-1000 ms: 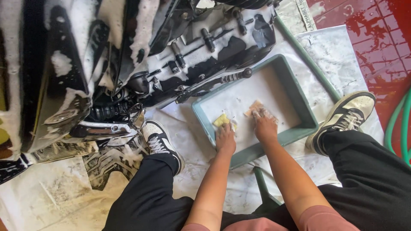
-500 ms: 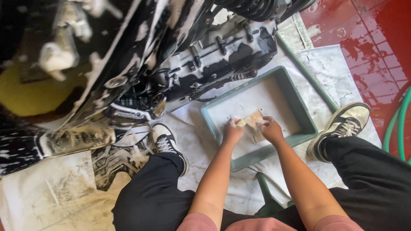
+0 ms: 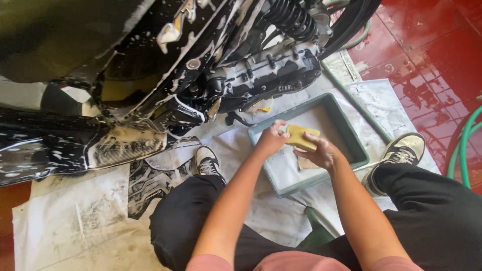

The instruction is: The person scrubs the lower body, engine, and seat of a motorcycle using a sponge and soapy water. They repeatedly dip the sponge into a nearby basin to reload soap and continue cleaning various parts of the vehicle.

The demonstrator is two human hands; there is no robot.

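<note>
I crouch beside a black motorcycle [image 3: 150, 85] covered in soap foam. Both hands are over a teal rectangular tray [image 3: 359, 148] of soapy water on the floor. My right hand [image 3: 321, 153] grips a yellow sponge [image 3: 301, 136] from below. My left hand [image 3: 272, 138] pinches the sponge's left edge. The sponge is lifted above the water. A second pale piece of sponge or cloth [image 3: 304, 163] lies in the tray under my right hand.
Wet white sheeting [image 3: 75, 221] covers the floor under the motorcycle. A black rubber mat [image 3: 150, 185] lies beside my left shoe [image 3: 207, 161]. A green hose [image 3: 464, 145] curves over the red tiles at right. My right shoe [image 3: 401, 150] is next to the tray.
My hands were pressed down in the tray's water one second ago. They came together and rose with the yellow sponge, and my view tilted toward the motorcycle.
</note>
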